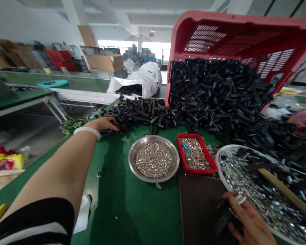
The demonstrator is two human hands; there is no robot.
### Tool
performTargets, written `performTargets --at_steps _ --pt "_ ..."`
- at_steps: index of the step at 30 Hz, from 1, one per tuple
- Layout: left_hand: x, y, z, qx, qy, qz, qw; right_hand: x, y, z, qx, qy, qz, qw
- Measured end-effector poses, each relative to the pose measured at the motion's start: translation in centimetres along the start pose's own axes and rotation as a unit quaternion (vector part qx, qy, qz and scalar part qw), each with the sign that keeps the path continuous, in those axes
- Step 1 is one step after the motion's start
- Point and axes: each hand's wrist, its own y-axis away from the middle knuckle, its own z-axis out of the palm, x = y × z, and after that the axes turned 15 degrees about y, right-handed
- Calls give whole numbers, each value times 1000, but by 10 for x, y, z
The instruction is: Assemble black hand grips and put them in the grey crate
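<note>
My left hand (pixel 105 124) reaches to the left end of a heap of black curved plastic handles (pixel 153 112). Its thumb and fingers are apart over the black parts, with the fingertips partly hidden among them. At the lower right, my right hand (pixel 247 217) has its fingers closed around a black plastic handle (pixel 223 221), slightly blurred, above a dark brown board (pixel 199 204). A shiny ribbed metal ring (pixel 240 198) shows at its fingers. Between the hands stands a metal bowl (pixel 131 160) of small silvery pieces. Beside it, a red tray (pixel 214 169) holds metal pins and a blue item.
A red crate (pixel 170 68) lies tipped, spilling black handles onto the green table (pixel 132 211). At the right, a white basin (pixel 220 173) holds metal parts and a wooden-handled tool (pixel 288 190). A white sack (pixel 153 78) stands behind. Greenery (pixel 71 126) is at the left edge.
</note>
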Motion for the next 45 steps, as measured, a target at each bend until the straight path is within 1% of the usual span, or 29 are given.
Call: performTargets --at_steps 2,4,6,7,8,10,11,14,15,16,17,19,21,22,24,26,27,28,29,31,33,34,35,36,37,38,40,43,45 --pt "16 13 9 -53 -9 0 999 -1 3 2 -10 -3 -26 1000" --pt "38 35 23 -78 -35 15 996 -3 6 5 -22 -9 -58 998" --pt "59 61 37 -130 -83 57 986 -4 10 6 -28 -15 -72 997" --pt "67 75 42 -143 -99 61 983 -5 12 7 -28 -20 -73 997" --pt "73 87 45 -137 -115 53 983 -6 13 7 -29 -26 -75 996" --pt "79 108 45 -120 -116 34 985 -8 16 8 -35 -34 -85 995" --pt "80 116 43 -122 -102 40 986 -9 17 8 -40 -37 -94 994" --pt "84 136 31 -177 -67 116 975 -9 17 7 -56 -43 -116 991" --pt "86 141 29 -187 -79 133 970 -9 17 6 -61 -45 -118 990" --pt "90 147 27 -185 -102 137 968 -8 17 5 -67 -46 -120 989" --pt "94 152 27 -171 -130 131 968 -7 16 4 -74 -47 -122 989" --pt "101 162 26 -119 -180 110 970 -5 15 2 -90 -49 -131 986" --pt "107 168 22 -58 -196 110 973 -2 11 1 -106 -48 -154 981" --pt "109 170 18 -26 -187 111 976 -1 9 1 -113 -46 -171 978" --pt "117 172 7 29 -114 109 987 3 3 2 -123 -38 -206 970" --pt "131 174 1 59 46 114 991 5 0 5 -121 -29 -240 963" --pt "142 176 2 59 143 117 981 4 0 6 -117 -24 -252 960" --pt "155 181 7 53 238 119 962 2 2 6 -113 -20 -260 959" --pt "170 187 17 40 318 112 941 -2 5 7 -108 -16 -264 958" --pt "203 206 47 -10 424 67 903 -12 17 5 -105 -3 -266 958" --pt "232 229 84 -104 484 20 868 -25 31 2 -99 31 -299 949" --pt "244 239 102 -154 501 7 852 -31 37 0 -93 54 -334 936" --pt "254 249 119 -187 515 0 836 -36 42 -1 -83 78 -376 919" --pt "263 256 132 -200 524 -4 828 -39 46 -2 -68 100 -416 901" --pt "269 262 143 -198 528 -7 826 -41 48 -3 -51 117 -447 886" --pt "273 266 150 -189 531 -7 826 -41 48 -4 -36 129 -462 877" --pt "278 268 157 -172 533 -9 828 -38 46 -6 -19 137 -458 878" --pt "280 267 158 -185 537 -22 822 -31 40 -8 -12 125 -428 895" --pt "280 265 158 -194 536 -20 821 -30 38 -10 -3 132 -428 894"
